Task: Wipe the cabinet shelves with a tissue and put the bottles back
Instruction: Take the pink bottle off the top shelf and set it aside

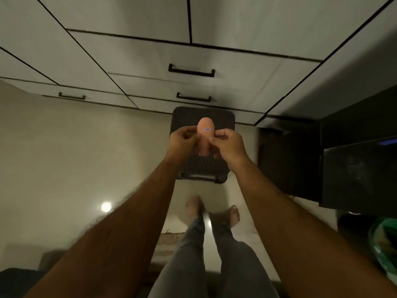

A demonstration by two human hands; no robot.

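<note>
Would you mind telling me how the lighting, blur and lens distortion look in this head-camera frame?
Head view: dim, warm indoor light; a bright glare spot reflects off the glossy floor. Wide-angle distortion splays the cabinet fronts and stretches the forearms. The bare feet are motion-blurred, while the peach object pinched between the left hand and right hand is sharp enough to show its label. The right side falls into deep shadow.

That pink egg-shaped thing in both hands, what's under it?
Under the pink egg-shaped thing stands a dark woven stool on the pale floor. The left hand and right hand cover part of its seat.
</note>
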